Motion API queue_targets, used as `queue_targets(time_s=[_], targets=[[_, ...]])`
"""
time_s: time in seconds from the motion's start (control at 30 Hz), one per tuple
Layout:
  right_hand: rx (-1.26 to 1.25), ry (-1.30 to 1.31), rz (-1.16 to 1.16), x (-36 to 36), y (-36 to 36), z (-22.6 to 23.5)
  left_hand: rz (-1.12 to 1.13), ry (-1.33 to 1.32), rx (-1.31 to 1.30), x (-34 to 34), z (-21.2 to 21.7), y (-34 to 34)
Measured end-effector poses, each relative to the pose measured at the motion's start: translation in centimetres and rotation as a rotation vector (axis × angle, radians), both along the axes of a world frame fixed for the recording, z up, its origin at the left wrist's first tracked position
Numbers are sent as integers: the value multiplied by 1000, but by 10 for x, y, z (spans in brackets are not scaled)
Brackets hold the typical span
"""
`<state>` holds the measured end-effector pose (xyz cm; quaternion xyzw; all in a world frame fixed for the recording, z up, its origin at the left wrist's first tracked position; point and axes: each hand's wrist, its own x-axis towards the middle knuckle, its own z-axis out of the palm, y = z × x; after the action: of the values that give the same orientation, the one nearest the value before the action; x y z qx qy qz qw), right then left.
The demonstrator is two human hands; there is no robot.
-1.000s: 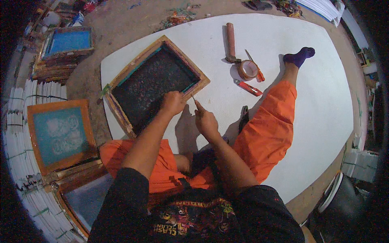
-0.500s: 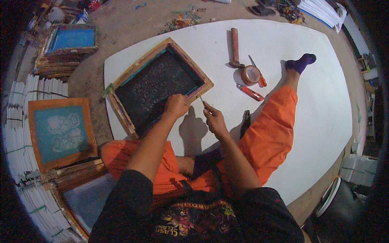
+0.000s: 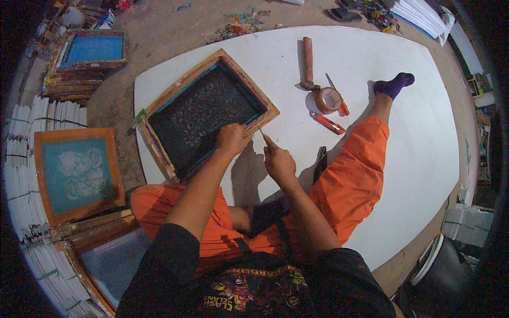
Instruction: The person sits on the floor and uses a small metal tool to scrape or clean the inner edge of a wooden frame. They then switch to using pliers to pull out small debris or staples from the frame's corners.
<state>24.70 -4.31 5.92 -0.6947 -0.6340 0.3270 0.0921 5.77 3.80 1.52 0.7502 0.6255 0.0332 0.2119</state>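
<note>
A wooden screen-printing frame [image 3: 183, 80] with dark, pale-patterned mesh lies tilted on the white board [image 3: 413, 159] in front of me. My left hand [image 3: 232, 140] is closed over the frame's near right edge and holds it. Just right of it, my right hand [image 3: 279, 164] is closed around a thin screwdriver-like tool [image 3: 262, 133], whose handle is mostly hidden in the fist. The slim tip points up and left at the frame's outer side near the right corner; whether it touches the wood I cannot tell.
Beyond my right hand lie a hammer [image 3: 307, 61], a tape roll [image 3: 328, 100] and a red cutter [image 3: 328, 123]. My outstretched leg [image 3: 358, 169] borders the right side. More screen frames [image 3: 78, 175] and bundled white stacks [image 3: 21, 159] stand at the left.
My right hand has shifted slightly left and turned, bringing the tool's tip closer to the frame's side. My left hand keeps its hold on the edge.
</note>
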Motion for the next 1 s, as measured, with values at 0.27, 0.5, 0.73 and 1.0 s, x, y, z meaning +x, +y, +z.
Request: queue_targets(time_s=[0.27,0.5,0.73,1.0], targets=[[-28,-166,140,-16,12,41,4,-26,-13,2,5,1],[-19,103,66,-17,25,-10,-101,46,33,-2,-5,6],[-96,-144,215,-7,19,26,-111,22,-46,-6,6,12],[-49,-83,109,-2,8,18,-13,18,-69,5,28,4]])
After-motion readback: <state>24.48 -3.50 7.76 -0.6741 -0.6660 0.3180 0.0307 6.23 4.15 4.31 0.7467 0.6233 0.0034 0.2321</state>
